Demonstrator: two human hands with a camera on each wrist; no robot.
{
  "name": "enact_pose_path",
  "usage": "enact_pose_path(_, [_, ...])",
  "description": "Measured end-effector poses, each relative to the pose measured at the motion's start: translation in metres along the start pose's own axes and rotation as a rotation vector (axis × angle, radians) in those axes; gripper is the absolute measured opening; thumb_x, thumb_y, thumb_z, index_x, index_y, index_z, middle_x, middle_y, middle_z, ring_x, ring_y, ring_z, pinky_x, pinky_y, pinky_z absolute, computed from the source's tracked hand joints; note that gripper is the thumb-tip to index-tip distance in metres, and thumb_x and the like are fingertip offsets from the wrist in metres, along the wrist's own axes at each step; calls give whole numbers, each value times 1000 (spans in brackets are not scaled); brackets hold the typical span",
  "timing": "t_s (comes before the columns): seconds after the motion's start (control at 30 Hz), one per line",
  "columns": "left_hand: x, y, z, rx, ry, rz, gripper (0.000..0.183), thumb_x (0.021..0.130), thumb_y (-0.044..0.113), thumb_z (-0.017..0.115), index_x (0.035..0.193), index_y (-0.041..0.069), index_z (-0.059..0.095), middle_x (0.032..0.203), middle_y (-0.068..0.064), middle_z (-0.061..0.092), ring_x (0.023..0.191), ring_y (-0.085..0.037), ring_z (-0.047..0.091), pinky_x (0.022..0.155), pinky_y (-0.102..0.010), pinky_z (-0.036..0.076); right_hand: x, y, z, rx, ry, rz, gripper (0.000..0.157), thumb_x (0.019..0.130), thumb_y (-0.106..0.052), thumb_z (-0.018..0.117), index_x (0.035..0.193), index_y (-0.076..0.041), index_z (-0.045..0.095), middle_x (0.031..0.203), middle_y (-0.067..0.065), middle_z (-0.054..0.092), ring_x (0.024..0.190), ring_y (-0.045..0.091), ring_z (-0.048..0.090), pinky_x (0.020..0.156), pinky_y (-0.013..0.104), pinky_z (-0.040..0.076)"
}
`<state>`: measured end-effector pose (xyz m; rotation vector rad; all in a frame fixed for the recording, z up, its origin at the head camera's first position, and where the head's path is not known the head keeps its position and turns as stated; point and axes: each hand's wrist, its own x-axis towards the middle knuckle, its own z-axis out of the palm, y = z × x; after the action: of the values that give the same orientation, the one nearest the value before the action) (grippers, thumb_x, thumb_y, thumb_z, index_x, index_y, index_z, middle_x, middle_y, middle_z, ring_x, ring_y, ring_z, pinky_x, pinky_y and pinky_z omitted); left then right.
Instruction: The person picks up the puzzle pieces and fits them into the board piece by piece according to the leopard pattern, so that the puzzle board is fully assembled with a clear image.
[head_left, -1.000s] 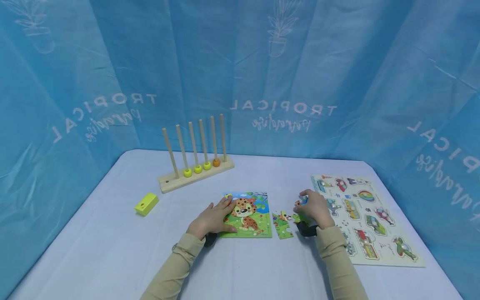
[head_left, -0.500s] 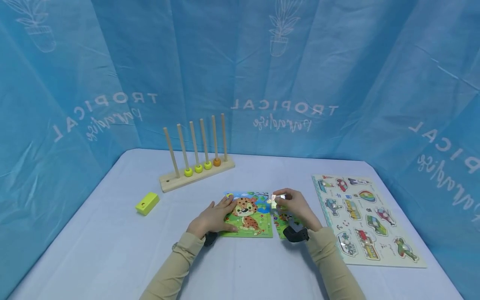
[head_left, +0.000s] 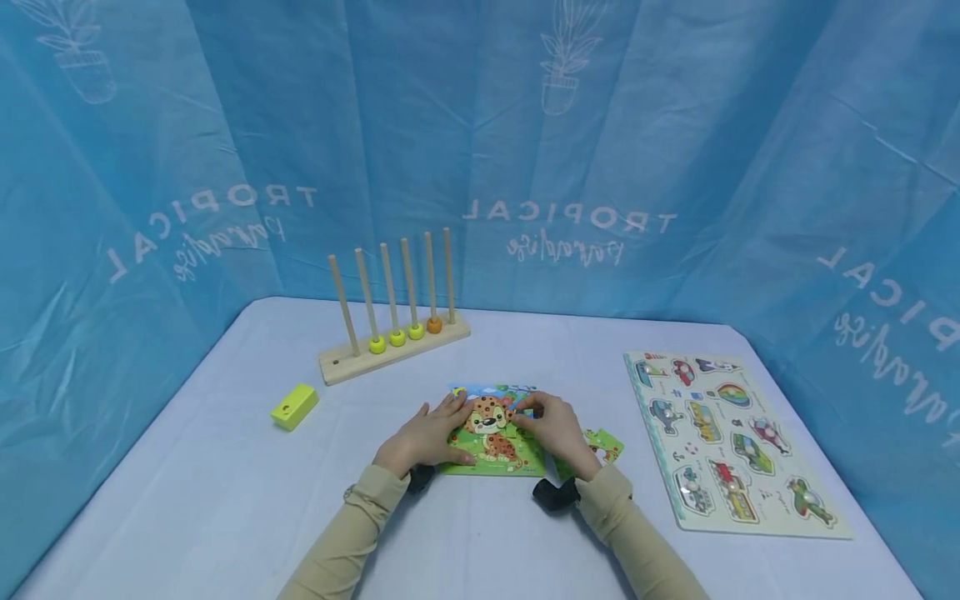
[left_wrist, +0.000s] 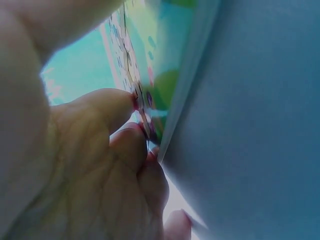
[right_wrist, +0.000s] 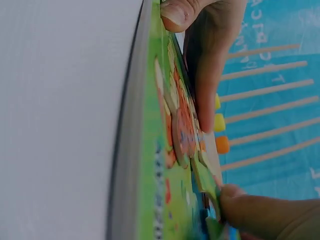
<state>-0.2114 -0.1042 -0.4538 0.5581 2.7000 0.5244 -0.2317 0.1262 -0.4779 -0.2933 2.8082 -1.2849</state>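
Note:
A jigsaw puzzle board (head_left: pixel 480 470) with a spotted leopard cub picture lies flat at the middle of the table. My left hand (head_left: pixel 420 437) rests on its left side, fingers spread over the picture. Over the board's right part, my right hand (head_left: pixel 557 429) pinches a small jigsaw piece (right_wrist: pixel 204 177), mostly hidden by the fingers in the head view. In the right wrist view that piece is at the puzzle's surface, tilted, with my right thumb beside it. More loose jigsaw pieces (head_left: pixel 606 445) lie right of the board, partly covered by my right wrist.
At the back left stands a wooden peg abacus (head_left: pixel 390 350) with upright rods and a few yellow and orange beads. A yellow block (head_left: pixel 294 407) sits left. A peg puzzle board (head_left: pixel 731 521) with vehicle shapes occupies the right. Blue curtain (head_left: pixel 480 150) encloses the table.
My right hand has moved left from the loose pieces, carrying a jigsaw piece onto the right part of the leopard board. My left hand has stayed in place.

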Motion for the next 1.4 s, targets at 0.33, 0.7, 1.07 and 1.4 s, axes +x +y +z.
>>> enact_pose_path(0.33, [1,0,0,2,2,2,90,85,47,70,155,13,25,164,-7,13,152,-28,9,124,-56,10,1,0,4,-132,51,-31,20,84,-28,77,94,-12,69,98,8,57,78,16,48,65,30,43])
enact_pose_path(0.7, [0,1,0,1,5,-5,90,85,46,71,155,14,25,164,-6,12,152,-28,9,124,-56,9,5,11,-20,148,-34,15,18,94,-19,64,108,-7,67,102,10,66,85,17,63,65,29,53])
enact_pose_path(1.07, [-1,4,0,6,0,9,89,85,45,70,155,12,25,164,-8,13,152,-29,11,124,-57,10,-8,44,-73,101,31,61,25,98,-19,59,114,-1,64,111,17,66,90,20,60,71,24,50])
enact_pose_path(1.4, [-1,2,0,2,10,12,89,85,44,71,155,12,25,164,-9,14,152,-30,11,124,-57,10,-18,48,-75,-12,-154,-33,54,83,-16,77,130,-1,55,104,12,61,90,19,54,69,26,46])
